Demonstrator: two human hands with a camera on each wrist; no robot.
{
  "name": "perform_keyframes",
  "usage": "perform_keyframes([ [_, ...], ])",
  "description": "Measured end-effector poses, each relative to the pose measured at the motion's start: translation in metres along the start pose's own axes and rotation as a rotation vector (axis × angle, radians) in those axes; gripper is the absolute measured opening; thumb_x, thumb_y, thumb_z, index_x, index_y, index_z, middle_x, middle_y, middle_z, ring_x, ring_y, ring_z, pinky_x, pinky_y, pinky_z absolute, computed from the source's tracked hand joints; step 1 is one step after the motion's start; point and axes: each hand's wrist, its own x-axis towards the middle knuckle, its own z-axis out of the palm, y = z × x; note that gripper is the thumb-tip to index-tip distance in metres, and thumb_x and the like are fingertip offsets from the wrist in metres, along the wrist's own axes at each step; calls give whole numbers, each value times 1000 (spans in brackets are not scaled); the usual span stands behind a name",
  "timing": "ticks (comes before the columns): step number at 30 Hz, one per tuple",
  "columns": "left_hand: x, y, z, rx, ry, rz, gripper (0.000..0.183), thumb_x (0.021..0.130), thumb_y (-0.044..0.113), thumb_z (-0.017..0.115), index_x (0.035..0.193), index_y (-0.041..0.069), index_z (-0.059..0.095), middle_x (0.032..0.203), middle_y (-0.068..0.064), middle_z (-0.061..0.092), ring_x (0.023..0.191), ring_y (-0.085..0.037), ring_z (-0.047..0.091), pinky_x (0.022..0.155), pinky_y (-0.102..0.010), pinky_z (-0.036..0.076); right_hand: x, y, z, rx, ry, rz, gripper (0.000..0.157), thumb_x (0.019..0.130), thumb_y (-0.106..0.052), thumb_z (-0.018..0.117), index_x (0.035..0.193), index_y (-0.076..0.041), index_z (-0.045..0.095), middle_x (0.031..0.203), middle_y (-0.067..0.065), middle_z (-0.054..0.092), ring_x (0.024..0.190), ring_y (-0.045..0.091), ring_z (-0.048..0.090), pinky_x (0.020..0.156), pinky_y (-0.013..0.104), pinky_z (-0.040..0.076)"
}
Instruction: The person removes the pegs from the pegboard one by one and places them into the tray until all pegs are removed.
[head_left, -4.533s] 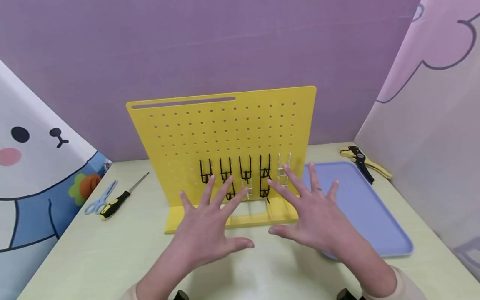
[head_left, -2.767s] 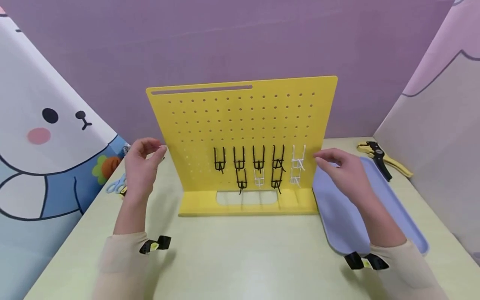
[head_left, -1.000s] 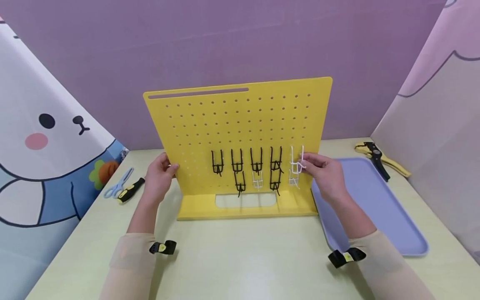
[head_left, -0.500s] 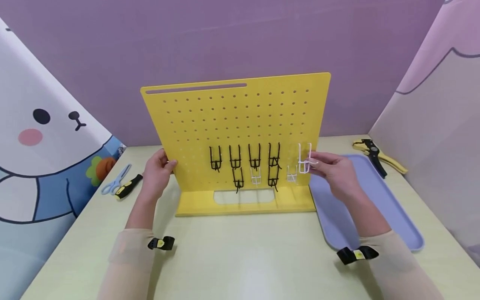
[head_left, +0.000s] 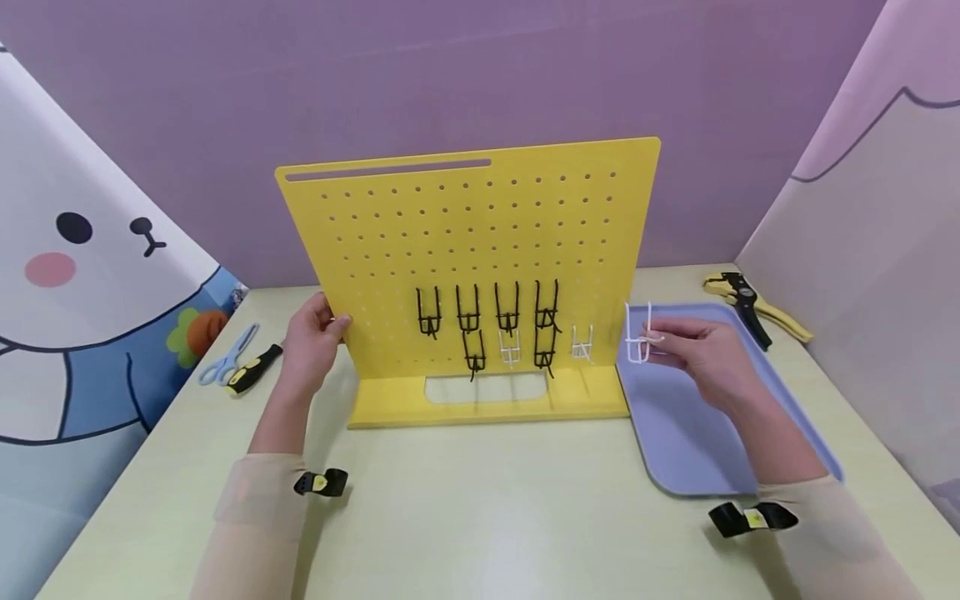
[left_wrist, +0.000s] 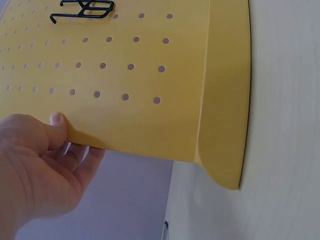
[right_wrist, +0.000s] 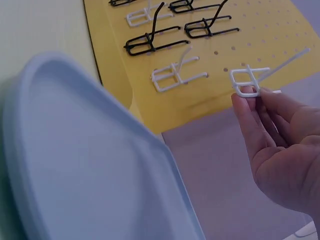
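A yellow pegboard stands upright on its base. My left hand grips its left edge; in the left wrist view the thumb lies on the front and the fingers go behind. Between thumb and fingers my right hand pinches a white wire pegboard hook, off the board and over the tray's near-left part. Another white hook hangs low on the board's right side, and a third white hook is further left. Several black hooks hang in two rows.
A lilac tray lies right of the board under my right hand. Wire strippers with yellow handles lie behind it. Blue scissors and a black-and-yellow screwdriver lie on the table at left. A purple curtain hangs behind.
From spread above the table, both hands went to the board's sides. My left hand took its edge; my right hand pulled the upper white hook off and carried it right, over the tray.
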Motion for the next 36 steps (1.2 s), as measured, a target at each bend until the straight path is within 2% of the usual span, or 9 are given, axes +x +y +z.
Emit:
perform_keyframes([
  [6, 0, 0, 1, -14, -8, -8, 26, 101, -2, 57, 126, -9, 55, 108, -23, 63, 85, -11, 63, 76, -23, 58, -4, 4, -14, -120, -16, 65, 12, 92, 4, 70, 101, 0, 78, 90, 4, 76, 83, 18, 74, 74, 31, 61],
  [10, 0, 1, 0, -6, -13, -14, 28, 102, -1, 56, 129, -7, 55, 111, -24, 63, 87, -12, 63, 76, -24, 58, -3, 9, -23, -165, -51, 103, 13, 93, 6, 68, 105, 6, 73, 90, 6, 75, 82, 19, 74, 75, 31, 61],
  [15, -1, 2, -1, 4, -24, -13, 30, 102, 0, 55, 132, -5, 55, 114, -25, 63, 88, -14, 63, 77, -24, 58, -1, 19, -33, -200, -59, 161, 24, 93, 7, 68, 115, 15, 64, 89, 7, 75, 80, 20, 74, 75, 32, 61],
  [21, -2, 0, -2, 10, -43, -8, 30, 103, -1, 53, 132, -6, 53, 114, -24, 62, 89, -14, 63, 77, -24, 58, -1, 30, -35, -345, -31, 217, 42, 92, 1, 71, 124, 23, 54, 89, 5, 75, 78, 16, 73, 72, 34, 62],
  [29, -4, -1, -6, 28, -45, -53, 33, 104, 0, 50, 137, -3, 51, 120, -22, 61, 95, -17, 62, 80, -23, 57, -2, 38, -32, -435, -29, 284, 45, 92, -1, 73, 125, 23, 55, 88, 7, 75, 75, 14, 72, 72, 32, 62],
  [36, -2, 0, -2, 28, -53, -34, 32, 104, 1, 50, 136, -4, 51, 117, -22, 61, 93, -16, 62, 80, -24, 57, -4, 38, -31, -459, -26, 324, 40, 94, 0, 68, 125, 22, 55, 91, 9, 74, 76, 15, 72, 72, 34, 62],
])
